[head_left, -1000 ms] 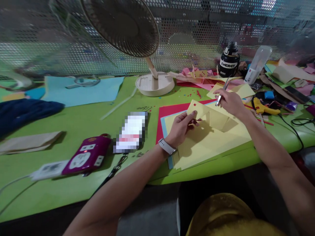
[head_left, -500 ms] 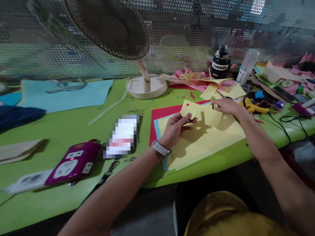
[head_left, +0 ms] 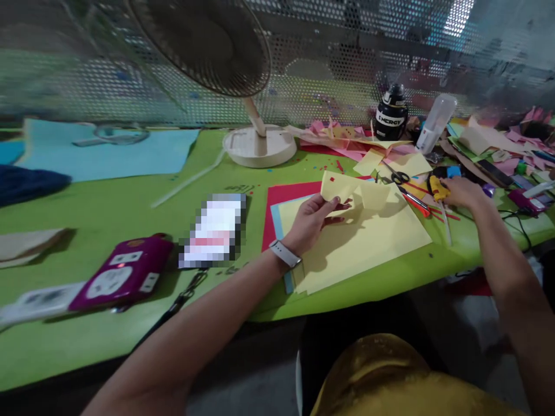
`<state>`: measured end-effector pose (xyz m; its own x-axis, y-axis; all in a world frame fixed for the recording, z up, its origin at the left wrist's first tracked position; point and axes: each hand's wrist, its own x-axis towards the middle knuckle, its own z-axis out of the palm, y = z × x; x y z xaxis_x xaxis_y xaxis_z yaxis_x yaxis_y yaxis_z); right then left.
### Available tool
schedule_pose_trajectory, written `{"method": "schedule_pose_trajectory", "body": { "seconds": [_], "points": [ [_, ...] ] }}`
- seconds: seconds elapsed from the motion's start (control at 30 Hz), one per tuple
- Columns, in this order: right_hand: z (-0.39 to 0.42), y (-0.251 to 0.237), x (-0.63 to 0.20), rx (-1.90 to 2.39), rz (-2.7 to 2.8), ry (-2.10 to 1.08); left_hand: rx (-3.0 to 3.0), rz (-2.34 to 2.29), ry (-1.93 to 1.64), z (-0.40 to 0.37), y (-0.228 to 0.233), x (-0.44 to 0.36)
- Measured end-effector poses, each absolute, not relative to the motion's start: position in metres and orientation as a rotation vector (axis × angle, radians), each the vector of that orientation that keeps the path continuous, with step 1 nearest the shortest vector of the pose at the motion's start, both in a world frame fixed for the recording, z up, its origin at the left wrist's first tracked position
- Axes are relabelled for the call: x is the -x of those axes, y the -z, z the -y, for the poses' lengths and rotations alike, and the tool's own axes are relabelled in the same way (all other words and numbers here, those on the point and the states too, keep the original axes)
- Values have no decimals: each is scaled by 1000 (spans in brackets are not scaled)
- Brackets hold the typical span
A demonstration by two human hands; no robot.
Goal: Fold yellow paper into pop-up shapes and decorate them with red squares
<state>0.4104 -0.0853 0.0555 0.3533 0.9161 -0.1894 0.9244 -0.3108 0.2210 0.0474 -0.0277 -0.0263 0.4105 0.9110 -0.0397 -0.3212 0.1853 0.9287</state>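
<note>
My left hand pinches a folded strip of yellow paper with a small red square near its left end. The strip is held above a stack of yellow sheets. Off to the right, my right hand has its fingers closed around a yellow glue gun, and a pale stick slants down from it toward the table edge. Scissors with black handles and a pen-like cutter lie between the two hands. My right palm hides part of the glue gun.
A fan stands at the back, beside pink paper scraps, a black bottle and a clear bottle. Left of the sheets lie a phone and a purple power socket. Loose clutter covers the far right.
My right hand has left the yellow paper strip and moved right onto the glue gun, uncovering the scissors. My left hand still holds the strip in nearly the same place.
</note>
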Motion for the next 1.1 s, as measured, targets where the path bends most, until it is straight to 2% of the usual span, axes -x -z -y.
{"method": "schedule_pose_trajectory", "body": {
  "seconds": [0.17, 0.5, 0.63, 0.87, 1.0, 1.1],
  "points": [
    [93, -37, -418, -2291, -1705, -72, -1045, -665, -1000, 26, 28, -48],
    [99, -27, -436, -2327, -1735, -159, -1073, -645, -987, 21, 36, -49],
    [104, -25, -432, -2372, -1755, -284, -1072, -649, -987, 23, 33, -49],
    [106, -24, -432, -2903, -1699, -513, -1043, -672, -1005, 26, 28, -49],
    [101, -23, -430, -3000, -1767, -419, -1035, -677, -989, 25, 28, -49],
    [97, -23, -424, -3246, -1927, -154, -1033, -680, -987, 25, 28, -49]
  ]
}}
